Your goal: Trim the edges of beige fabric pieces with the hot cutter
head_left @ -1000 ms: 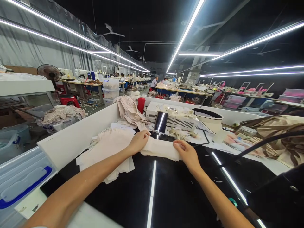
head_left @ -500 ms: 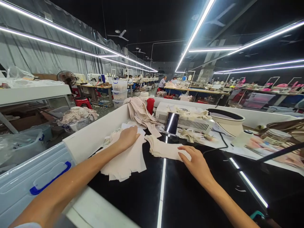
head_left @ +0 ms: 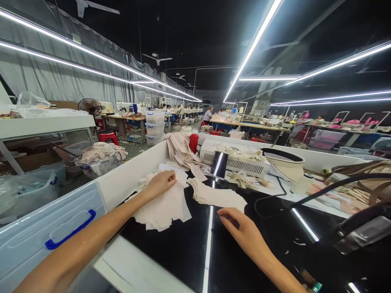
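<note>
Over a fanned pile of cream fabric pieces [head_left: 161,209] is my left hand [head_left: 160,183], its fingers pinched together. Whether a piece is caught between those fingertips cannot be seen. A smaller stack of curved cream fabric pieces [head_left: 215,193] lies to the right on the black tabletop [head_left: 180,252]. Just below that stack's right end is my right hand [head_left: 244,228], loosely curved, a gap between thumb and fingers and nothing seen in it. Draped beige fabric [head_left: 181,150] lies behind the pile.
A white vented box [head_left: 235,160] with fabric scraps stands at the back, beside a red cone [head_left: 193,142]. A dark machine part [head_left: 366,228] with a black cable fills the right side. A blue-handled plastic bin [head_left: 61,228] is at the left, outside the white side panel [head_left: 122,179].
My right hand has come off the smaller fabric stack and moved down towards me. The left hand remains over the pile. The view has tilted up slightly, and a dark machine part now shows at right.
</note>
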A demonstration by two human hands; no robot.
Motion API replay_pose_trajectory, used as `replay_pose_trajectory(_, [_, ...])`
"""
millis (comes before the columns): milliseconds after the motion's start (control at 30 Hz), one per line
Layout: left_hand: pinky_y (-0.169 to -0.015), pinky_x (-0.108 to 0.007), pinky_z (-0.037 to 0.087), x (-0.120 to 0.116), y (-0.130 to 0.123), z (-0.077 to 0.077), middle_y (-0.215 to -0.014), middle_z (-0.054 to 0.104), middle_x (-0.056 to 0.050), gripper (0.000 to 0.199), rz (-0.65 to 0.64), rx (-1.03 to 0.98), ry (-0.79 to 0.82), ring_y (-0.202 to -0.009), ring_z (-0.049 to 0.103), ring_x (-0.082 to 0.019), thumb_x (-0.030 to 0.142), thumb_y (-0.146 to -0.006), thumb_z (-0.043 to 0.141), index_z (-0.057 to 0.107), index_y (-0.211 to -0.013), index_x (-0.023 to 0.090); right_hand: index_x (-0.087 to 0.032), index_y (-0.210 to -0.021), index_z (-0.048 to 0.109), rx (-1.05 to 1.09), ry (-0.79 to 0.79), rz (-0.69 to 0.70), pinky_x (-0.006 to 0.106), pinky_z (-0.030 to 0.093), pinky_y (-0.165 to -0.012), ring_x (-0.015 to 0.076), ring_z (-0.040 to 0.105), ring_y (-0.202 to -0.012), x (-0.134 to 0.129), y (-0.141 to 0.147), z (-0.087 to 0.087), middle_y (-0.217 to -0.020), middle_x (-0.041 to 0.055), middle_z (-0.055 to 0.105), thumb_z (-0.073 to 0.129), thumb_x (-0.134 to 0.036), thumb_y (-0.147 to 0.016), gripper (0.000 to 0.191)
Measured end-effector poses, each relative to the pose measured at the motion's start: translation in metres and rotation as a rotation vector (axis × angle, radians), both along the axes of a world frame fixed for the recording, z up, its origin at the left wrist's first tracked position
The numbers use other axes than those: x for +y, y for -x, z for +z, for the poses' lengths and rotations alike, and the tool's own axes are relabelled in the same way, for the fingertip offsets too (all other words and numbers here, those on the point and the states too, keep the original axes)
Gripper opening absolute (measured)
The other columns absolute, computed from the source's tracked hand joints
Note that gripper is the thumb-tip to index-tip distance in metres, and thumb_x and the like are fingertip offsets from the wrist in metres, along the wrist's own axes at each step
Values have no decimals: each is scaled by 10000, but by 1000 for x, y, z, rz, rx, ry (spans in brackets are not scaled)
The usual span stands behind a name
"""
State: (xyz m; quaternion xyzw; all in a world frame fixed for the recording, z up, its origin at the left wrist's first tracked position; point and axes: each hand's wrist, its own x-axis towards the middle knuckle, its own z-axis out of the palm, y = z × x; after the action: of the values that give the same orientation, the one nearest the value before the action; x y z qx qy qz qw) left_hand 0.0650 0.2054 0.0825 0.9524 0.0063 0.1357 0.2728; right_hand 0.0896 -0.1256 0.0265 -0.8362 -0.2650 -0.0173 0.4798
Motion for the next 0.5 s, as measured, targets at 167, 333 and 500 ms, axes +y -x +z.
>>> replay_pose_trajectory(167, [-786,-293,474,-28,30,14,-859,602,10,245,-314,37,311,-811,585,-169,431,-937,604,545,-869,203,-228,-1256,720,157,-118,1,403,604,-957,297,731,-1128,15,20,12,-1199,113,770,647,-744,-866,651])
replay_pose_trajectory(333, [-688,-249,423,-67,55,19,-826,554,21,347,-563,237,562,-744,525,-130,493,-852,708,525,-863,198,-225,-1286,725,512,-342,196,434,509,-1109,288,677,-1215,23,47,25,-1263,114,743,668,-808,-872,718])
replay_pose_trajectory(500, [-642,-228,390,-88,60,6,-812,553,25,407,-595,385,695,-715,500,-121,543,-849,739,557,-947,192,-173,-1042,795,784,-410,319,375,541,-945,237,695,-919,20,68,26,-949,78,758,830,-736,-774,624])
